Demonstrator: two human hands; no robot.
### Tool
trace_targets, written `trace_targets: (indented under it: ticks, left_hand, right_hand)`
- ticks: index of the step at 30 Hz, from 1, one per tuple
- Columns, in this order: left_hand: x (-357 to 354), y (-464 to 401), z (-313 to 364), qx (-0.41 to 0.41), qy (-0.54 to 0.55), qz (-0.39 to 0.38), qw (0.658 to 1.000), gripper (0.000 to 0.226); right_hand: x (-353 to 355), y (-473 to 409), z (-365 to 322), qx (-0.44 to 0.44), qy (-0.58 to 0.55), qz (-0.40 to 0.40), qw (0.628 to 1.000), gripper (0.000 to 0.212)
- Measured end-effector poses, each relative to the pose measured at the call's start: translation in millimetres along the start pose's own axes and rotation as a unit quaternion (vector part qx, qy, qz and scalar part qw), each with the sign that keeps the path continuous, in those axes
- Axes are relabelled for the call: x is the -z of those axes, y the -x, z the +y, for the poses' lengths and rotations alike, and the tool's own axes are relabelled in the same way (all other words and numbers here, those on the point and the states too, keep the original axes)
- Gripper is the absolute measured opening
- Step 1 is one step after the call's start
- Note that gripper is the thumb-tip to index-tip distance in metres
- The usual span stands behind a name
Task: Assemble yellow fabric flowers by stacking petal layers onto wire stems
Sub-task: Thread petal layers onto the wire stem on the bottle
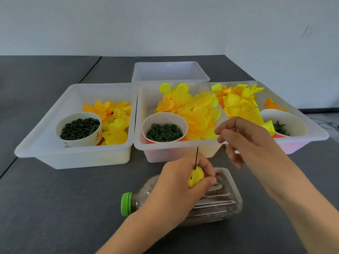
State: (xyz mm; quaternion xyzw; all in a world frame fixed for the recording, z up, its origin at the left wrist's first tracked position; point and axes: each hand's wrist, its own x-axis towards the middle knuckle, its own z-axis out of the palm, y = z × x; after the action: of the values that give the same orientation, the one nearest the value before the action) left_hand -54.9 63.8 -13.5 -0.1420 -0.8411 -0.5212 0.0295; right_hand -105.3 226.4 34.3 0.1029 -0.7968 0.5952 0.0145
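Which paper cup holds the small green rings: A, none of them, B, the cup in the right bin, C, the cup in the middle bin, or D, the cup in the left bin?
C: the cup in the middle bin is full of round green rings, while the left bin's cup holds dark stubby pieces instead.

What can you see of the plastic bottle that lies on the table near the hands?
The plastic bottle is clear and ribbed, with a green cap pointing left. It lies on its side on the dark table, in front of the white trays. A brownish filling shows through the wall. The left hand is in front of its middle; whether they touch is unclear.
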Motion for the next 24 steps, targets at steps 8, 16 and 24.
trace_targets:
  ticks: [8, 16, 24]
  left_hand:
    - [-10.5, -2.6, -4.9, 0.059, -0.07, 0.063, 0.994, 0.033]
    - [-12.5, -2.0, -5.8, 0.077, -0.158, 0.084, 0.981, 0.053]
    - [-11.2, -2.8, -5.9, 0.074, -0.163, 0.076, 0.981, 0.051]
  right_hand:
    - [-43.4, -65.3, -1.3, 0.153, 0.202, -0.064, 0.965, 0.011]
    - [-76.5, -133.1, 14.0, 0.183, 0.569, -0.23, 0.768, 0.006]
    - [-80.7, -136.4, 21.8, 0.228, 0.571, -0.223, 0.756, 0.013]
